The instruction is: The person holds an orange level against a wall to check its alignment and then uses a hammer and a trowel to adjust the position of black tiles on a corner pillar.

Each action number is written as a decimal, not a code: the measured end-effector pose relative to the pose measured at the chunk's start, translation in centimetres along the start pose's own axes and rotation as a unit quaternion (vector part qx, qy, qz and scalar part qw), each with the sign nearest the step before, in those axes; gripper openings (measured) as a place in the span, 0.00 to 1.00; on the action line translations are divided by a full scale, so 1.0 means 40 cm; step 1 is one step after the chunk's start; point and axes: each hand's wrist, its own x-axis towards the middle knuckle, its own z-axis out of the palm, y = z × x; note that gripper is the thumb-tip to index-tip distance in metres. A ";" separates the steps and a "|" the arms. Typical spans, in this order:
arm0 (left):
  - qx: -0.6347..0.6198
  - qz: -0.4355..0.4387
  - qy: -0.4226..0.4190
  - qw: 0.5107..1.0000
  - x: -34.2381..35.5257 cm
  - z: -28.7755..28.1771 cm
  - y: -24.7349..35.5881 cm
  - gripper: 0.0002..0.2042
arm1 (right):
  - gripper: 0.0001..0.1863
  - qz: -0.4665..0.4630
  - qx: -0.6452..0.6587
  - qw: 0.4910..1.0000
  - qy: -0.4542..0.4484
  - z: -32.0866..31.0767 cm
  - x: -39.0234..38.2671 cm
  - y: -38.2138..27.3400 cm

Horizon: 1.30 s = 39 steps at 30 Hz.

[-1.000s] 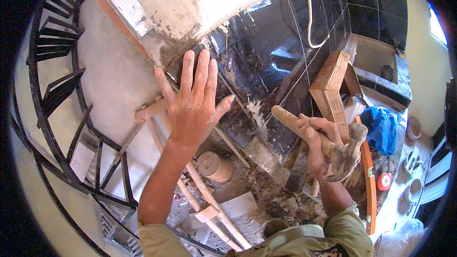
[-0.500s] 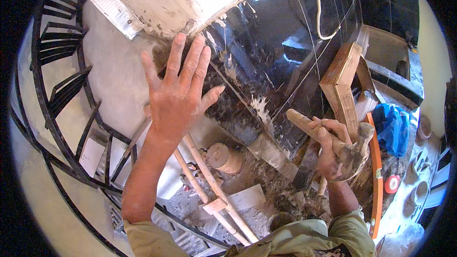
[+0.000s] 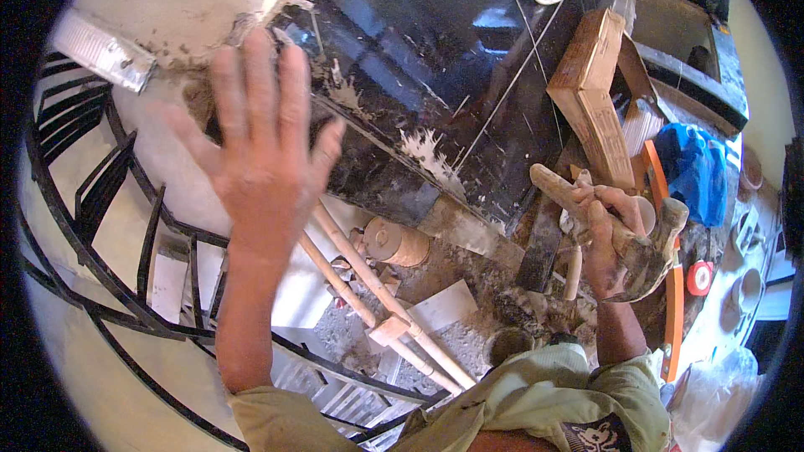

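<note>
My left hand (image 3: 264, 151) is stretched out with its fingers spread, holding nothing. Its fingertips overlap the rough plaster corner (image 3: 251, 25) beside the glossy black tiles (image 3: 419, 50); I cannot tell whether they touch it. To the right, my right hand (image 3: 607, 230) is closed around a hammer (image 3: 553, 182) caked with dried mortar. The wooden handle points up and to the left, and the head lies by the heel of that hand. Whitish mortar splashes (image 3: 427, 151) mark the lower edge of the tiles.
Black metal railing (image 3: 92, 285) curves along the left. Two pale poles (image 3: 368, 285) slant below, beside a spool (image 3: 398, 241). At right are a cardboard box (image 3: 590, 88), a blue bag (image 3: 693, 172), an orange level (image 3: 672, 326) and a red-and-white round object (image 3: 700, 279).
The view has shifted, so the tiles and box sit further left and higher. My left hand appears further left and slightly blurred, still spread. My right hand keeps hold of the hammer.
</note>
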 end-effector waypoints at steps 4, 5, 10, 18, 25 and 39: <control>-0.078 0.080 -0.059 0.992 -0.047 0.034 0.065 0.37 | 0.08 0.026 -0.005 1.000 -0.006 -0.025 -0.027 0.047; -0.068 0.083 -0.068 0.992 -0.052 0.035 0.075 0.37 | 0.08 -0.008 -0.026 0.999 -0.028 -0.030 -0.030 0.065; -0.092 0.129 -0.114 0.981 -0.074 0.052 0.140 0.36 | 0.07 0.014 -0.028 0.998 -0.059 -0.029 -0.040 0.073; -0.171 0.201 -0.121 0.957 0.065 0.095 0.209 0.39 | 0.06 0.135 0.080 0.986 -0.059 0.007 -0.050 0.098; -0.133 0.222 -0.041 0.965 0.283 0.175 0.238 0.36 | 0.14 0.031 -0.016 0.995 -0.089 0.015 -0.033 0.114; -0.013 0.212 -0.028 0.977 0.572 0.260 0.322 0.35 | 0.19 0.008 -0.100 0.994 -0.052 -0.095 -0.065 0.075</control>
